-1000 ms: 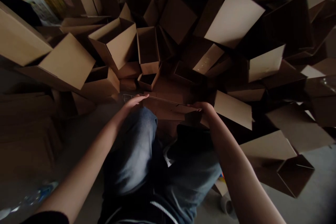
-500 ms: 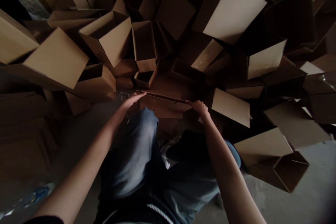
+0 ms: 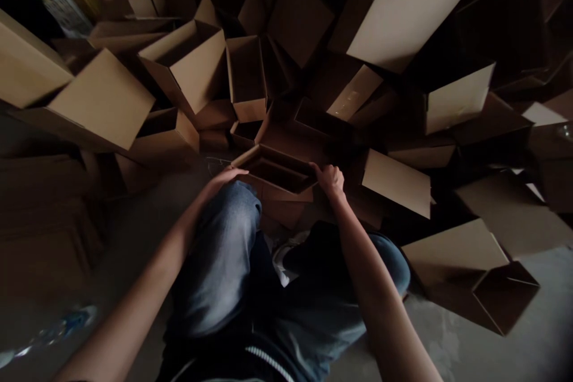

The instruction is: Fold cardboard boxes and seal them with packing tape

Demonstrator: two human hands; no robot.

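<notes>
"Where are the fingers?"

"On the cardboard box (image 3: 286,157), which sits between them just beyond the knees. The right hand (image 3: 331,180) grasps its right end, thumb over the rim. The left hand (image 3: 228,175) holds the opposite corner, one digit laid straight along the near wall. How firmly it grips, I can't tell."

"How does the box stand?"

"Mouth up, its walls spread into a slanted diamond rather than a true rectangle."

"So what makes this step go well?"

"I'd press the two ends evenly, so the corners square up together. Too hard a squeeze from one side would probably crease a wall. Bracing the fingers close to the folds should help."

"Anything crowding them?"

"The left knee (image 3: 242,203) is right beside the left fingers, so I'd angle that wrist clear. Below the box, nearer the body, lies some flat cardboard (image 3: 286,212)."

"And past the fingertips?"

"Just beyond the left ones, a small open carton (image 3: 246,133). Out to the right of the right ones, a carton with a pale panel (image 3: 396,184), near enough to catch a swinging elbow, I'd guess. Farther ahead, a taped carton (image 3: 351,101), then a big pale carton (image 3: 400,18) well away."
</notes>
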